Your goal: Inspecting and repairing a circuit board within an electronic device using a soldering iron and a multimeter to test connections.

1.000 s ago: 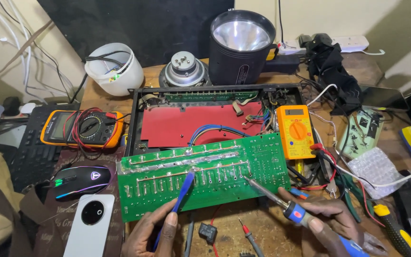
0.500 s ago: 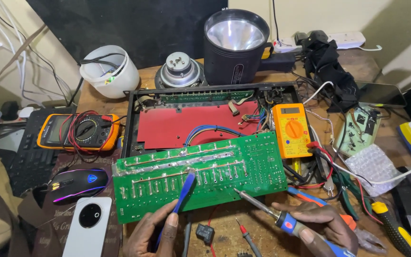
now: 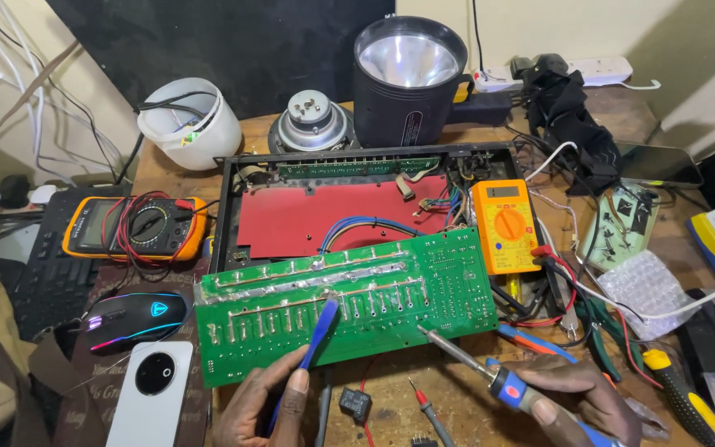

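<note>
A green circuit board [image 3: 349,302] lies solder side up, propped on the front edge of an open black chassis [image 3: 227,194] with a red sheet inside. My left hand [image 3: 262,406] grips a blue tool [image 3: 316,327] whose tip rests on the middle of the board. My right hand [image 3: 568,397] holds a soldering iron [image 3: 473,364] by its blue and red handle. The iron's metal tip points at the board's lower right edge, just short of it.
A yellow multimeter [image 3: 504,225] leans on the chassis's right side; an orange one [image 3: 134,228] lies left. A lit mouse [image 3: 130,317] and white phone [image 3: 152,391] sit front left. Behind stand a white tub [image 3: 192,124], speaker [image 3: 312,120] and black lamp [image 3: 407,79]. Wires and pliers clutter the right.
The view has shifted slightly. The soldering iron's tip has drawn back a little from the board toward its lower right edge. The blue tool stays on the board.
</note>
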